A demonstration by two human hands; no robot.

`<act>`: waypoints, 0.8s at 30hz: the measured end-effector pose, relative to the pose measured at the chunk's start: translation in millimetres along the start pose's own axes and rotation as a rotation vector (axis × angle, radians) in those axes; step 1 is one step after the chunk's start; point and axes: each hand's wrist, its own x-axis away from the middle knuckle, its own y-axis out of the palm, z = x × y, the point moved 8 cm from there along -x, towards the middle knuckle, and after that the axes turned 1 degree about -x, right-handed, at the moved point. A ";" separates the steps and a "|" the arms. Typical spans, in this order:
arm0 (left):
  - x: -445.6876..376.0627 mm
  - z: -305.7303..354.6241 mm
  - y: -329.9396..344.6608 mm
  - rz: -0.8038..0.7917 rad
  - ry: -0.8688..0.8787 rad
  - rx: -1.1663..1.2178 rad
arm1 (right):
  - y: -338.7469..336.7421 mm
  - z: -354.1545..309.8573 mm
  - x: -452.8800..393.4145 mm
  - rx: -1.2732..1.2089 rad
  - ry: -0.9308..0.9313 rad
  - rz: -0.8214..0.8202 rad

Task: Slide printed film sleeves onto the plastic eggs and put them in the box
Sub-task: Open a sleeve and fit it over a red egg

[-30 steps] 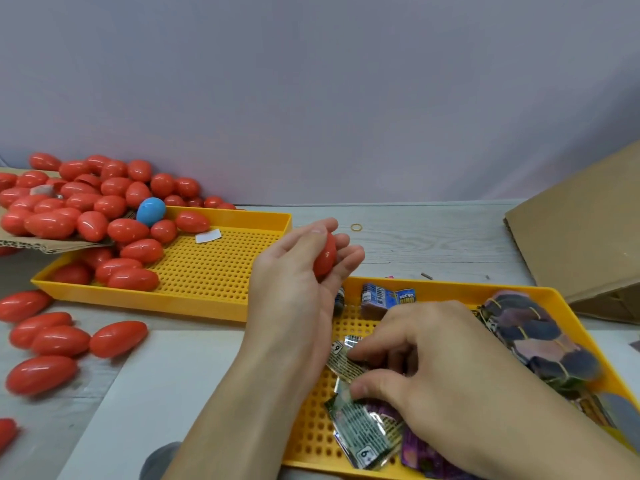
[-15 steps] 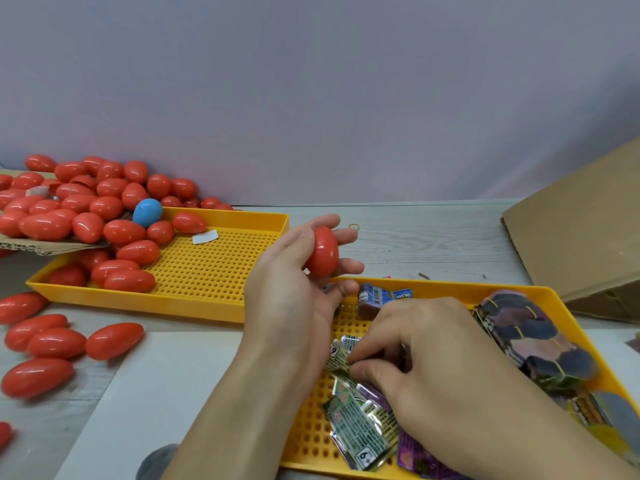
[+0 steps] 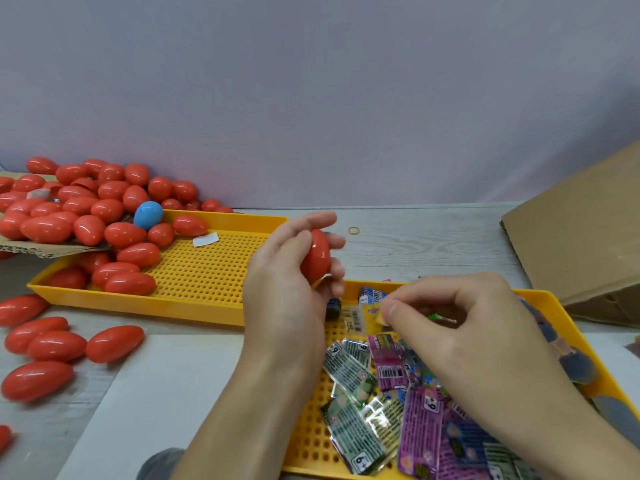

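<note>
Lifted now off the heap of flat printed film sleeves [image 3: 391, 403], my right hand [image 3: 460, 323] hangs above the near yellow perforated plastic tray [image 3: 346, 459], thumb and forefinger pinching one small yellowish clear sleeve [image 3: 375, 313] by its edge; a second ago those fingers were pressed down among the sleeves, and my left hand [image 3: 287, 289] has turned its red plastic egg [image 3: 316, 256] more upright.

Largest first: the brown cardboard box [image 3: 575, 244] stands at the far right of the pale wooden table [image 3: 433, 244], well apart from both hands; the far yellow perforated tray [image 3: 207, 271] lies to the left, a pile of loose red plastic eggs [image 3: 69, 209] spilling into it from a cardboard flap, one blue plastic egg [image 3: 148, 214] among them; more red eggs lie on the table beside it; a white sheet [image 3: 162, 393] sits under my left forearm.

My left hand holds its egg with curled fingers, just above the near tray's back rim; a small yellow rubber band [image 3: 354, 230] lies on the table beyond it.
</note>
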 end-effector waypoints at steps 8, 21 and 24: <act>11.7 -4.8 26.4 -0.282 0.025 -0.362 | -14.4 30.7 -6.6 -0.486 0.201 0.179; 16.2 -2.8 35.3 -0.374 0.069 -0.424 | -7.6 25.3 -9.1 -0.688 0.227 0.083; 17.5 -4.8 35.7 -0.392 0.037 -0.430 | -9.5 26.5 -9.4 -0.629 0.206 0.080</act>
